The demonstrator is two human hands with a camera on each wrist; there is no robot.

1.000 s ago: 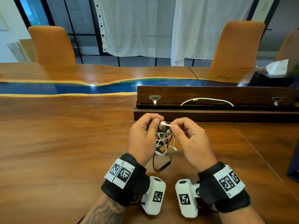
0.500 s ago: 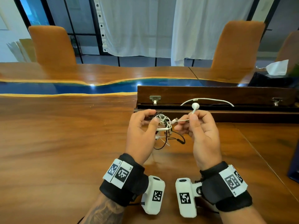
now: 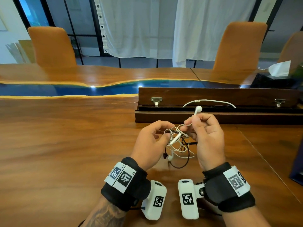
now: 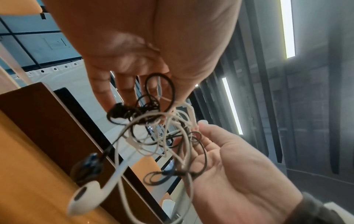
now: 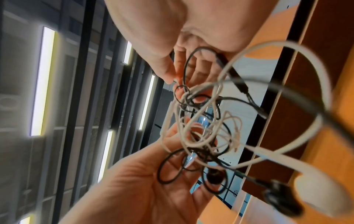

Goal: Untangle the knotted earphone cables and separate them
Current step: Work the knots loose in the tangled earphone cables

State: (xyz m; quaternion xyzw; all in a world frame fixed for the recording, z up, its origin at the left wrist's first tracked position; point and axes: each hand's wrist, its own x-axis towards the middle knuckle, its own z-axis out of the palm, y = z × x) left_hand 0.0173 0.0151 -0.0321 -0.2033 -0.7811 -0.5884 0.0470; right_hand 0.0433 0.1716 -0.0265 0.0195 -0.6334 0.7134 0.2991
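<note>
Earphone cables, white and black, hang knotted between our hands above the counter: left hand pinching the clump, right hand pinching one freed white earbud, most untangling remaining.

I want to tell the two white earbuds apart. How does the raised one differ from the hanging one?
The raised earbud sticks up above the right hand, whose fingers pinch its stem; the hanging earbud dangles free under the tangle, which the left hand holds. The raised one is beyond the knot; the hanging one lies beside a black earbud. Both are white and of the same shape.
</note>
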